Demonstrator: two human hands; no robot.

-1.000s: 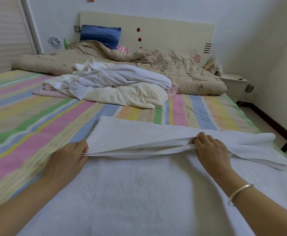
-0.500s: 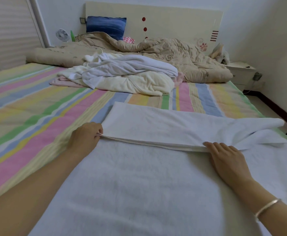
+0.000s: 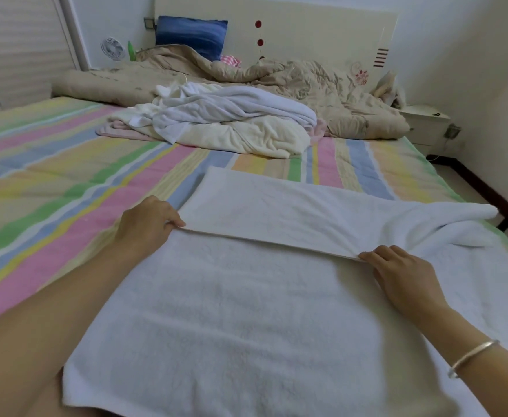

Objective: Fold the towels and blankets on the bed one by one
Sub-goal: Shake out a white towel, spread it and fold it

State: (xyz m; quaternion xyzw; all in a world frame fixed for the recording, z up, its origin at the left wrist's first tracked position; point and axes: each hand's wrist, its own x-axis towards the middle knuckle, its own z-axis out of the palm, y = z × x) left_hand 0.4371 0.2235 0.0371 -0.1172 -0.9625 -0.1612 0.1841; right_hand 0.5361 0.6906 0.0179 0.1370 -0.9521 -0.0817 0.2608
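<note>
A large white towel (image 3: 231, 311) lies spread on the striped bed (image 3: 51, 182) in front of me. Its far part is folded back toward me, making a flat flap (image 3: 291, 212). My left hand (image 3: 147, 225) pinches the flap's left corner at the fold edge. My right hand (image 3: 403, 275) pinches the same edge farther right, fingers curled on the cloth. The flap's right end is bunched and hangs toward the bed's right side. A heap of unfolded white and cream towels (image 3: 216, 121) lies farther up the bed.
A beige quilt (image 3: 306, 85) is crumpled along the headboard with a blue pillow (image 3: 191, 36) behind it. A small fan (image 3: 112, 49) and a green bottle stand at the far left. A white nightstand (image 3: 424, 121) is beside the bed's right edge.
Both hands have brought the folded edge down from a lifted position and laid it flat on the towel. The flap's layers have flattened.
</note>
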